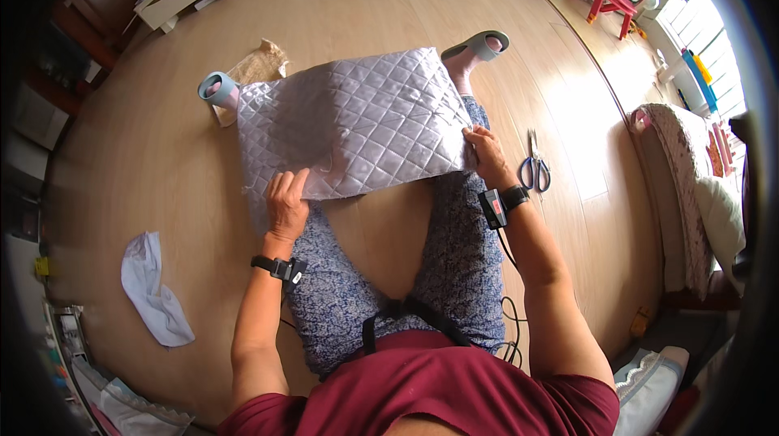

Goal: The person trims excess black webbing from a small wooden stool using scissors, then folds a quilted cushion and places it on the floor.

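Cloth [398, 115] lies across both legs [464, 221]; from here I see the left hand [288, 202] pinching its near edge, the right hand [488, 152] its right edge, and I want even, gentle tension between them

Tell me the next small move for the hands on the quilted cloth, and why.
Probably slide the left hand outward toward the near left corner of the quilted cloth: it holds the near edge inward of that corner, while the right hand pinches the right edge.
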Tool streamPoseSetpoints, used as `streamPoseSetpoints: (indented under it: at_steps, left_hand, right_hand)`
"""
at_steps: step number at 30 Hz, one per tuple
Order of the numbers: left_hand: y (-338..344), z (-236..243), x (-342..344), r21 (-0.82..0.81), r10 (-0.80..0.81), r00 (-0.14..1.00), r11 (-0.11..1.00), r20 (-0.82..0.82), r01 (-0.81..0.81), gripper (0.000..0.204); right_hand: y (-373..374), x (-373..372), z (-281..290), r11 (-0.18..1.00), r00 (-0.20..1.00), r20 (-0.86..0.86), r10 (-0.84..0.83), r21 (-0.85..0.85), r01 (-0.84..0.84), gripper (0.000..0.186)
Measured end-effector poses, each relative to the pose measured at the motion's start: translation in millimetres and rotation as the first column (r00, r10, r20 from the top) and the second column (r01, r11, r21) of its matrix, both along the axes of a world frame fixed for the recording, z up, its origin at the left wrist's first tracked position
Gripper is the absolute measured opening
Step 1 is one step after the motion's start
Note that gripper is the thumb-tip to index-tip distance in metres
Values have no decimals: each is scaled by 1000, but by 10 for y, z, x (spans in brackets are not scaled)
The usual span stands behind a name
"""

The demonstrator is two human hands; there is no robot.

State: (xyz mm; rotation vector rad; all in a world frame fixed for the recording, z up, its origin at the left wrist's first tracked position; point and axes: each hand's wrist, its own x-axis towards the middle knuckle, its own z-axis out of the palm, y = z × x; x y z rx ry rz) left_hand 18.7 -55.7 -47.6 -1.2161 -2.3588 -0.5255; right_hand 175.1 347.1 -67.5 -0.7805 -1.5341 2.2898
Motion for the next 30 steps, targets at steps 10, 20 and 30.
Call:
streamPoseSetpoints:
  at_steps: [10,20,30]
  left_hand:
    - [-40,-1,124,-33,-18,1000,999,-20,18,45]
    - [286,-540,223,11,-54,993,999,109,53,37]
    - [632,-1150,407,204,4,943,976,334,-77,22]
  right_hand:
    - [34,79,-392,344,968,18,251,933,-106,21]
    - [-126,-180,-619,448,847,-209,488,893,-38,17]
    - [-413,-316,-734,949,916,-333,225,289,-128,17]
